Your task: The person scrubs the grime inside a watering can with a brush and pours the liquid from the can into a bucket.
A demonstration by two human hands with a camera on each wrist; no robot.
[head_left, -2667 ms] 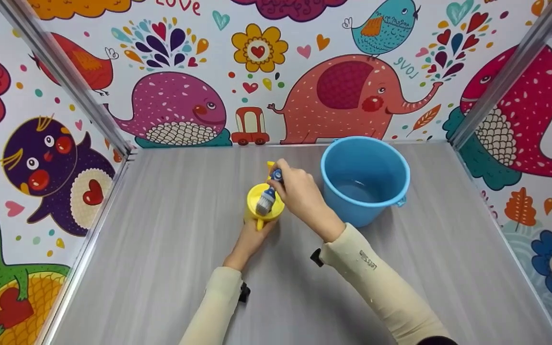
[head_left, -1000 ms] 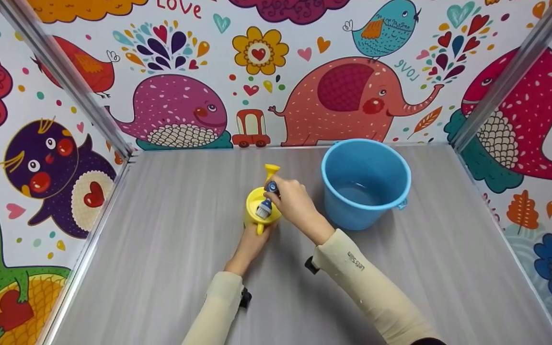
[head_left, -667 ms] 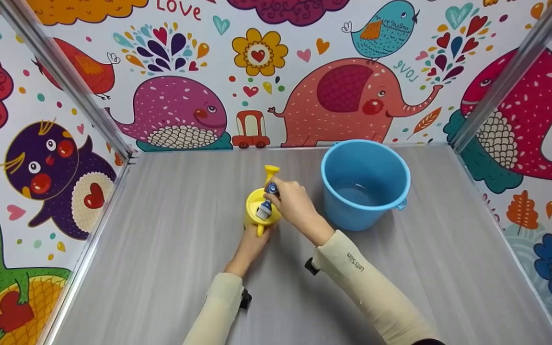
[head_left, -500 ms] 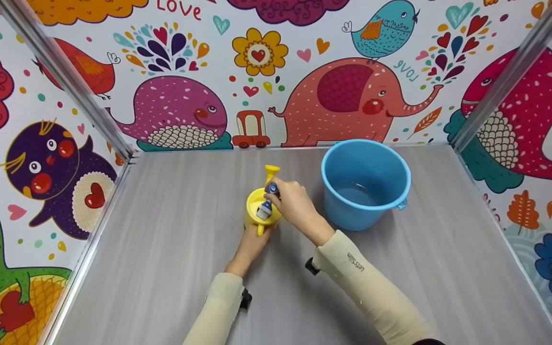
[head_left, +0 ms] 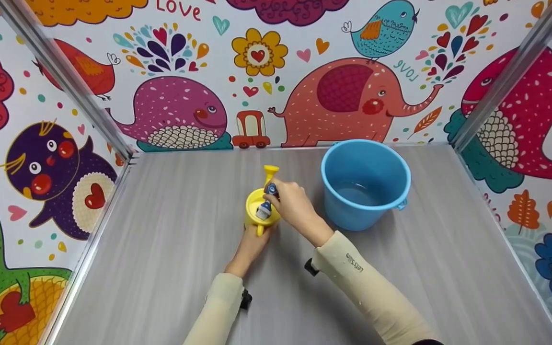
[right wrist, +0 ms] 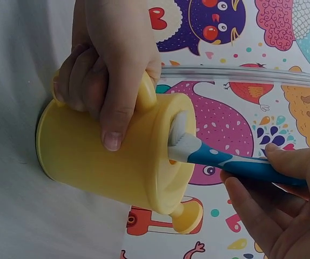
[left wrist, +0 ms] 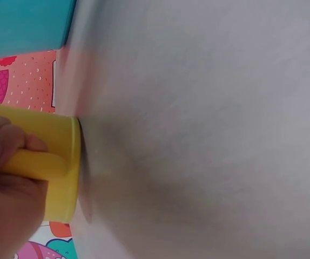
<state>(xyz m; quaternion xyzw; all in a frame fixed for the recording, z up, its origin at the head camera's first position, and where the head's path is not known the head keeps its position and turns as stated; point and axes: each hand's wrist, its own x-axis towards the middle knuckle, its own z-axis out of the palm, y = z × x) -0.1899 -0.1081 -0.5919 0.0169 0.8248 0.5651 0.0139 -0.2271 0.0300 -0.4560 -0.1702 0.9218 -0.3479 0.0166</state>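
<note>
Looks like you're mid-scrub: brush (right wrist: 241, 166) at the top opening of the yellow watering can (right wrist: 95, 162), upright on the desk (head_left: 170, 239). Left hand (head_left: 253, 238) wraps its handle (right wrist: 146, 94); right hand (head_left: 296, 200) pinches the brush. Next probably calls for a steady can, small strokes. Right sleeve (head_left: 372, 285) seems to read "Let's Slim"; wall (head_left: 300, 31): "LOVE".

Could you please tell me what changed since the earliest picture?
The right hand has come down and toward the person, lowering the brush to the mouth of the watering can and uncovering its spout tip in the head view. Nothing was released: the left hand still holds the can, and the bucket stays put.
</note>
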